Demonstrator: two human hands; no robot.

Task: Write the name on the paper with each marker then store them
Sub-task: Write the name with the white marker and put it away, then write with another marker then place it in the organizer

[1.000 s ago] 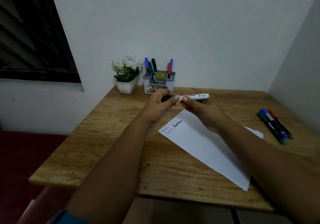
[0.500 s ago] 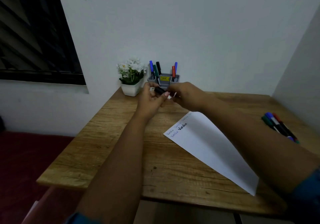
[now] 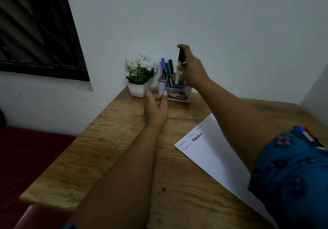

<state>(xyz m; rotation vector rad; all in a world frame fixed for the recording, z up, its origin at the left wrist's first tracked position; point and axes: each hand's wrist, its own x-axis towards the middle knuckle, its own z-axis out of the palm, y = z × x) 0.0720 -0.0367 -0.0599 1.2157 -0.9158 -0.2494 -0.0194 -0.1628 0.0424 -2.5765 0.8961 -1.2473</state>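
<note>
Right hand (image 3: 190, 65), upper centre of frame, pinches the black-capped marker (image 3: 179, 65) near its cap; barrel white, long axis near vertical, cap up, lower end already inside a rear compartment of the grey holder (image 3: 184, 94); cannot tell whether it has bottomed out.

Left hand (image 3: 156, 104), centre of frame, just in front of the holder's left corner; fingers loosely curled, fingertips at or touching the holder wall; nothing seen gripped; contact itself cannot be confirmed. Judgement: it is steadying the holder.

Key relation: holder lies directly below the held marker, beyond both hands toward the wall; right hand is the one on the marker, left hand nearer the holder base; remaining travel judged straight down along the marker's own axis, then let go.

Counts: in holder, three markers (image 3: 167, 69) standing left (blue, green, black caps) plus the held one entering; any others are hidden behind the right hand. Loose markers (image 3: 305, 134) at right edge of frame, well apart from holder, partly hidden by the blue sleeve (image 3: 291, 175); at least three caps visible (green, blue, red); exact count cannot be told. One paper (image 3: 221, 157) at lower right on the wooden table (image 3: 110, 149); name written several times near its top left corner, one in bold black. One flower pot (image 3: 139, 88) left of holder.

Judgement: storing step under way; loose markers not yet stored.
</note>
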